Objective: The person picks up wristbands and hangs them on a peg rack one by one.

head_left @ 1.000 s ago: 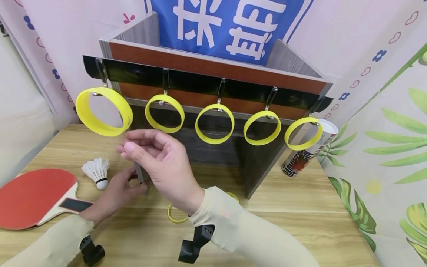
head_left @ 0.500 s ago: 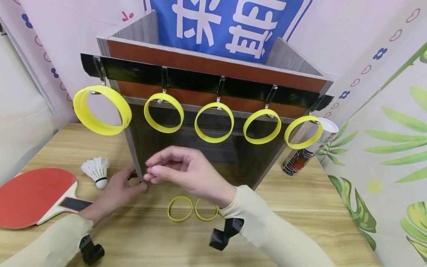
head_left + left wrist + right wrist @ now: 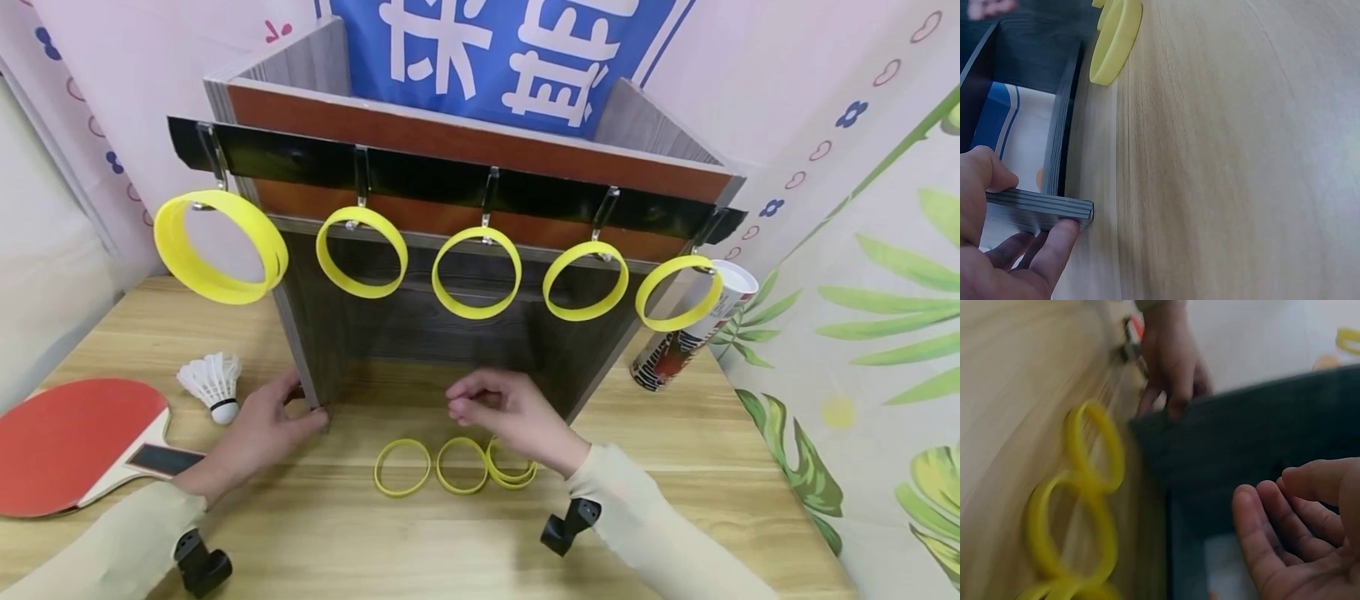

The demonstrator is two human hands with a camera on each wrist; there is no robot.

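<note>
Near the table, my left hand (image 3: 258, 433) grips the front edge of the side panel (image 3: 1041, 206) of a grey wooden shelf unit (image 3: 480, 137), thumb on one face and fingers on the other. My right hand (image 3: 517, 412) hovers in front of the unit's lower opening, fingers loosely bent, nothing in them. Below it lie yellow rings: one on the left (image 3: 377, 475), one in the middle (image 3: 439, 475), and an overlapping group (image 3: 512, 482) on the right. Higher up, several yellow rings hang from metal hooks, among them a thick-looking leftmost ring (image 3: 221, 287) and a centre ring (image 3: 477, 313).
A black strip (image 3: 450, 183) carries the hooks across the unit's front. To the left lie a shuttlecock (image 3: 213, 385) and a red table tennis bat (image 3: 78, 442). A shuttlecock tube (image 3: 671, 354) leans at the right. A patterned curtain (image 3: 757, 108) hangs behind.
My right hand has moved right and down from beside the leftmost hanging ring to above the table rings, uncovering them. My left hand keeps its grip on the panel.
</note>
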